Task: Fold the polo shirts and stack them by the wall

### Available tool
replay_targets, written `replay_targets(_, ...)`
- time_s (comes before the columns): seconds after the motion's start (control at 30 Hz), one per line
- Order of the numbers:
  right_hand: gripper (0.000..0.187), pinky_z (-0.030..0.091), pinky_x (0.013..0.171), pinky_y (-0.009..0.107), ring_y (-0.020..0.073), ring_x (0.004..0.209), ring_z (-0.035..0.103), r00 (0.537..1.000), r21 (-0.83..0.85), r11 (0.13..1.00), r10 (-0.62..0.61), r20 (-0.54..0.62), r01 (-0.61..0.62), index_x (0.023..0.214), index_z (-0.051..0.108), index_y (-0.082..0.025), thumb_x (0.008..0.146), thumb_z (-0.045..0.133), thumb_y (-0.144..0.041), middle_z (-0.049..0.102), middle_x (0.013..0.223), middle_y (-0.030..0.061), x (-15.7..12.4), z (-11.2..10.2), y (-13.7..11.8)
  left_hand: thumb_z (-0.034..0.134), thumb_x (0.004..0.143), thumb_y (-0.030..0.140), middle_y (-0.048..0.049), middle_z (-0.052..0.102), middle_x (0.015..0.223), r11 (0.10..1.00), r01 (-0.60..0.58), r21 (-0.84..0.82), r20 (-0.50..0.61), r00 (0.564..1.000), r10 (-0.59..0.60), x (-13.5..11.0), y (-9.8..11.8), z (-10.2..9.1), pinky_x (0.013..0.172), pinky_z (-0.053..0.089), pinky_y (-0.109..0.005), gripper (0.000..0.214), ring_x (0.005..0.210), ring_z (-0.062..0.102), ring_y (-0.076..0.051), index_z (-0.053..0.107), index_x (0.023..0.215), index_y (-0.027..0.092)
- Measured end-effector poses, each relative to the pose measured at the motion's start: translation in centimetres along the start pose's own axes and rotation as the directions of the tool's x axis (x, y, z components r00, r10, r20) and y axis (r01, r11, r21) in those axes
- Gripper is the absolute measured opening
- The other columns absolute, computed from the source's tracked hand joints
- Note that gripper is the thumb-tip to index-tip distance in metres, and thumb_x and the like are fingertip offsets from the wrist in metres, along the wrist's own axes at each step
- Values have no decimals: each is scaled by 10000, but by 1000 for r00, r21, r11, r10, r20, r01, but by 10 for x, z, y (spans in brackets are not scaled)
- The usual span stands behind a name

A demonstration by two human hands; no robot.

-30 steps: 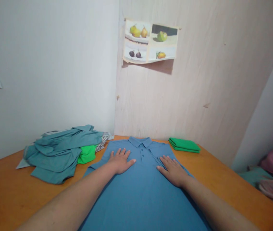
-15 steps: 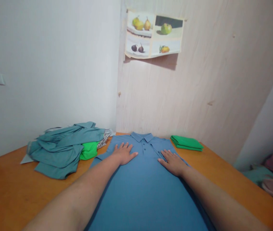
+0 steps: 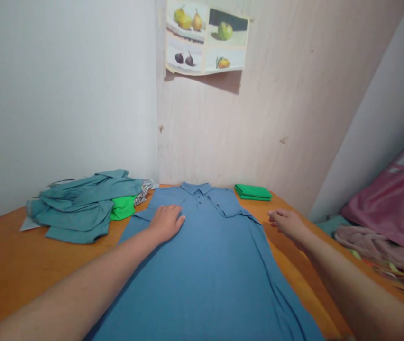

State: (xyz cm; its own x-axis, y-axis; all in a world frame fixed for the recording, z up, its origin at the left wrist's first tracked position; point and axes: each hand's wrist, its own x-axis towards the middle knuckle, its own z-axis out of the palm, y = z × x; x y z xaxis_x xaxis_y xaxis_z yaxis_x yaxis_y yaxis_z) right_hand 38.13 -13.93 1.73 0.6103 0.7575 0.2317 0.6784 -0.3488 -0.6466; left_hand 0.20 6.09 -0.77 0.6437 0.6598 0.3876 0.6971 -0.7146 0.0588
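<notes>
A blue polo shirt (image 3: 202,265) lies spread on the table, its buttoned collar toward the wall. Its right-side sleeve is folded inward over the chest, with a few creases around it. My left hand (image 3: 166,222) rests flat on the shirt's left chest, fingers stretched out and holding nothing. Off the shirt's right edge, my right hand (image 3: 287,222) hovers above the table with loosely curled fingers. No cloth shows in it.
A heap of teal clothes (image 3: 77,208) lies at left, with a bright green cloth (image 3: 123,208) beside it. A folded green cloth (image 3: 253,192) sits at the back right of the orange table (image 3: 6,270). Pink fabric (image 3: 390,199) lies beyond the right edge.
My right hand has lifted off the shirt's chest and moved right, its fingers curling. My left hand stays on the shirt, slightly lower. The view has turned a little to the right.
</notes>
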Motion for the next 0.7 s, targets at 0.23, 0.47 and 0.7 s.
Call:
replay_targets(0.23, 219, 301, 469, 237, 125, 466, 494, 976, -125, 990, 93, 197, -69, 527, 542, -196, 718, 628, -259, 548, 464, 0, -42, 9, 14, 406, 963, 469, -167, 649, 1256, 998, 57, -20, 153, 987, -53, -64, 10, -27, 999, 434, -418, 479, 1160, 603, -299, 611, 1238, 134)
replay_targets(0.47, 202, 294, 486, 230, 113, 500, 491, 964, -148, 989, 47, 263, -8, 565, 558, -192, 726, 638, -284, 560, 498, -13, -70, 10, 11, 402, 933, 603, -183, 414, 1546, 986, 169, 7, 259, 952, -165, -114, 23, -48, 1126, 281, -597, 667, 1421, 369, -397, 519, 1413, 155)
replay_targets(0.7, 392, 335, 519, 260, 148, 552, 520, 970, -121, 972, -179, 168, 200, 645, 561, -208, 865, 478, -522, 574, 570, -3, -112, 5, 5, 439, 946, 548, -155, 473, 1511, 993, 65, -99, 179, 983, -47, -158, 58, -67, 1152, 315, -535, 574, 1399, 429, -331, 559, 1378, 189)
